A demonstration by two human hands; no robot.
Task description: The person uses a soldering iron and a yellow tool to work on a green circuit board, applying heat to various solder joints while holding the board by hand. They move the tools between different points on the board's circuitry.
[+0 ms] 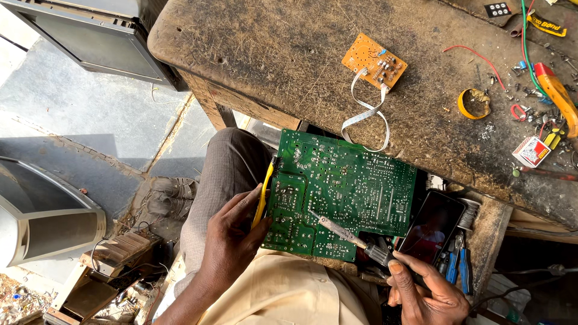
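Note:
A large green circuit board rests solder side up on my lap against the edge of a worn wooden bench. My left hand grips the board's left edge together with a yellow-handled tool. My right hand holds a soldering iron by its handle, its tip touching the lower middle of the board. A white ribbon cable runs from the green board up to a small orange circuit board on the bench.
On the bench lie a yellow tape ring, red wire, an orange-handled tool, a small box and scattered parts. A dark phone and blue-handled pliers sit at right. Old television sets stand left.

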